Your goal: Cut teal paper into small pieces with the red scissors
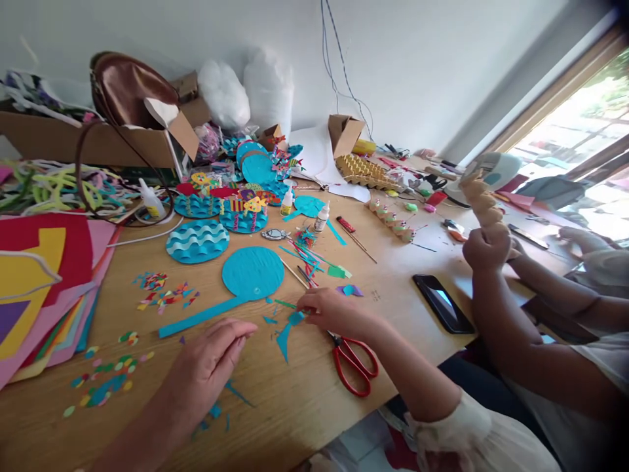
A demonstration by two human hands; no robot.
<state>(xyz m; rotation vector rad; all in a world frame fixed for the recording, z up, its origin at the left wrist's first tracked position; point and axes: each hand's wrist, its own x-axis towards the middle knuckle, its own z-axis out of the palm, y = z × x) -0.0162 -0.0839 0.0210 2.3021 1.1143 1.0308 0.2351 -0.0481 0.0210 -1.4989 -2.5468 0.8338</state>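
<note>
My left hand [213, 354] rests over the table's near side, fingers curled together and nothing visible in them. A blue paper disc [253, 272] with a long blue paper strip [199, 316] at its lower edge lies just beyond it. To the right, my right hand [327, 308] reaches down to the tabletop with its fingers closed. A thin green strip [285, 303] and a blue paper scrap [296, 318] are at its fingertips; what it grips is hidden. Red-handled scissors [354, 367] lie under my right wrist, their blades partly covered. Blue offcuts [283, 342] are scattered between my hands.
Paper confetti [105, 377], coloured sheets [44, 288] and a wavy blue disc [197, 240] lie left. Glue bottles [322, 217] stand mid-table. A black phone [442, 303] is right, near another person's hand [486, 249] holding an egg-carton strip [484, 200]. Boxes line the wall.
</note>
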